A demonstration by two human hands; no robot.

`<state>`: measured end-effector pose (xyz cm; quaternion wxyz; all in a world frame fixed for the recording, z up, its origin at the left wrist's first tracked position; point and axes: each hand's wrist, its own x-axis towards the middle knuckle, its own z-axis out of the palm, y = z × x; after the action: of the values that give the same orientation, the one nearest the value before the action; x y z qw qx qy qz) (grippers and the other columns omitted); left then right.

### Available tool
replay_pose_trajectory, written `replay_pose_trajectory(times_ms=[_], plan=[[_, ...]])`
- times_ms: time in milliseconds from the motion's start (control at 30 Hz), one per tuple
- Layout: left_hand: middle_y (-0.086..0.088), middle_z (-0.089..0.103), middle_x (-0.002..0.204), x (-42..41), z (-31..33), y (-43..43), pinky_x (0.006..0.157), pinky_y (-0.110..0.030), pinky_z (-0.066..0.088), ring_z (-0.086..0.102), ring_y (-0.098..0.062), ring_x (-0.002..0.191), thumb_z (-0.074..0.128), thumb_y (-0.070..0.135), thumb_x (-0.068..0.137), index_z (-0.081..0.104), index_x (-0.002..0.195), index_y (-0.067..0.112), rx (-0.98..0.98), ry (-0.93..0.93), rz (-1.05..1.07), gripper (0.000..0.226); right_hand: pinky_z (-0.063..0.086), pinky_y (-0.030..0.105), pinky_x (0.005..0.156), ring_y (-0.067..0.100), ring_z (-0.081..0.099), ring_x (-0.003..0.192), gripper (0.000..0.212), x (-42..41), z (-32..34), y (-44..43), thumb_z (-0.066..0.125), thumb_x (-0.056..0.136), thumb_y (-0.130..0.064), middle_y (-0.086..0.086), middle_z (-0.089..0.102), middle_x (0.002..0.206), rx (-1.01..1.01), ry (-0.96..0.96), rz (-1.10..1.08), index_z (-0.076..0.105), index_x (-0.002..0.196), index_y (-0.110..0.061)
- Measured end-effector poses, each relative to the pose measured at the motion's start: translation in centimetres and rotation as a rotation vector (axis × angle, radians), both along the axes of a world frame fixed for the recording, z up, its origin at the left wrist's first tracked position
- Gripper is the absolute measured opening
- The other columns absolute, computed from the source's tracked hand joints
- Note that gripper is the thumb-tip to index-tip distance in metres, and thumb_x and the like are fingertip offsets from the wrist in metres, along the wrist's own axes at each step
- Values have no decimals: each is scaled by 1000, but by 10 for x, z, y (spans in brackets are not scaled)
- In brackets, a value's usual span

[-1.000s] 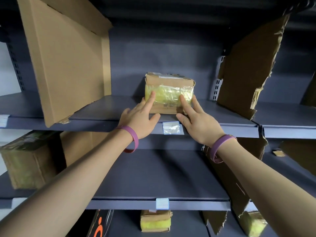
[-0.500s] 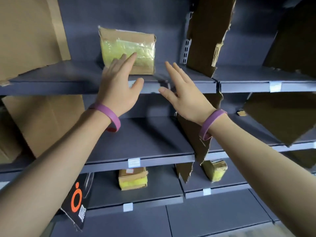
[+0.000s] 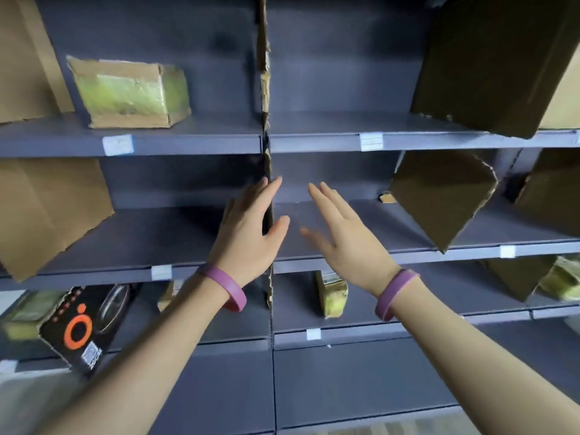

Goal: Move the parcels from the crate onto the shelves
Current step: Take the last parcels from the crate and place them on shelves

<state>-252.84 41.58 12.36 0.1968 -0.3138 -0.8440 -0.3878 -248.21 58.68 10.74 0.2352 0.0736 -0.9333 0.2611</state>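
Note:
A cardboard parcel wrapped in yellowish tape [image 3: 130,92] rests on the upper grey shelf [image 3: 188,142] at the left, with nothing touching it. My left hand [image 3: 248,233] and my right hand [image 3: 342,237] hover side by side in front of the middle shelf [image 3: 408,255], both empty, fingers spread, a purple band on each wrist. Both hands are well below and to the right of that parcel. Another small parcel [image 3: 331,293] stands on a lower shelf just under my right hand. No crate is in view.
Torn cardboard dividers [image 3: 439,196] lean in the bays, with a thin one [image 3: 266,89] on the centre upright. A black box with an orange ring [image 3: 78,328] sits on the lower left. More taped parcels [image 3: 561,281] lie at the far right and far left.
Both hands have let go of the taped parcel and drawn back from it. The view has swung right and down, so the parcel now lies upper left.

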Motion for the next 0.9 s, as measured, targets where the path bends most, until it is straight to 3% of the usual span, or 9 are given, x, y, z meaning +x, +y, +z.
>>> replay_pose_trajectory(times_ms=[167, 300, 400, 600, 700, 900], plan=[[5, 23, 156, 40, -41, 52, 119, -35, 6, 15, -10, 145, 50, 28, 95, 26, 148, 30, -120, -129, -27, 58, 16, 33, 119, 20, 4, 151, 69, 41, -33, 48, 51, 98, -35, 3, 11, 163, -20, -69, -19, 14, 154, -23], [5, 20, 157, 54, -77, 76, 118, -39, 11, 12, -12, 145, 48, 31, 95, 23, 148, 32, -196, -251, -29, 58, 14, 31, 119, 20, 1, 151, 68, 49, -68, 73, 50, 99, -35, 2, 8, 163, -62, -178, -28, 13, 155, -23], [3, 21, 156, 53, -103, 89, 118, -34, 10, 13, -12, 145, 49, 28, 95, 24, 149, 27, -233, -296, -47, 59, 14, 29, 118, 17, 2, 151, 67, 45, -97, 85, 48, 100, -36, 1, 9, 163, -69, -244, -27, 12, 155, -23], [1, 32, 151, 27, -157, 114, 109, -24, 17, 25, -13, 138, 52, 22, 94, 28, 147, 22, -255, -402, -61, 58, 13, 33, 120, 22, 4, 151, 68, 23, -161, 105, 47, 99, -41, 1, 9, 163, -68, -416, -45, 12, 155, -23], [-1, 28, 153, 5, -187, 128, 112, -26, 18, 24, -15, 141, 52, 23, 94, 25, 148, 21, -283, -506, -67, 60, 15, 33, 119, 23, 4, 150, 69, 7, -192, 112, 43, 99, -47, 3, 8, 163, -35, -535, -44, 10, 155, -24], [-1, 31, 152, -42, -233, 152, 115, -36, 22, 27, -19, 140, 52, 25, 94, 24, 148, 24, -354, -603, -27, 61, 10, 31, 119, 23, 6, 150, 70, -35, -233, 134, 48, 100, -36, 6, 6, 163, 48, -676, -76, 8, 155, -22]])
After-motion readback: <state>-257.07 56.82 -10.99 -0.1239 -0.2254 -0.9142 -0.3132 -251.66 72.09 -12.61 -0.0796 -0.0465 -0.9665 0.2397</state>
